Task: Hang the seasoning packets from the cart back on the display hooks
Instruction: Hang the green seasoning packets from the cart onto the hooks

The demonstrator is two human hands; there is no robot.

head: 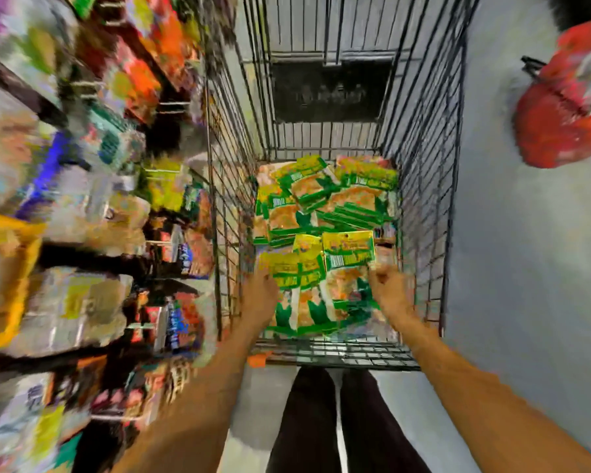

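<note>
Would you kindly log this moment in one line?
left hand: at green-and-yellow seasoning packets, grip unclear | right hand: pinches top packet | site: grey wire cart

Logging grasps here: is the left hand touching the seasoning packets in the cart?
Touching. The head view shows the left hand with fingers overlapping the left edge of the fanned seasoning packets in the cart, no gap visible.

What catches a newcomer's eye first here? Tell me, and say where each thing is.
The heap of green and yellow seasoning packets lies in the near end of the wire cart, straight ahead. The left hand and the right hand hold a fan of packets just above it. Blurred, colourful display shelves run along the left, and a red object sits at upper right.
</note>
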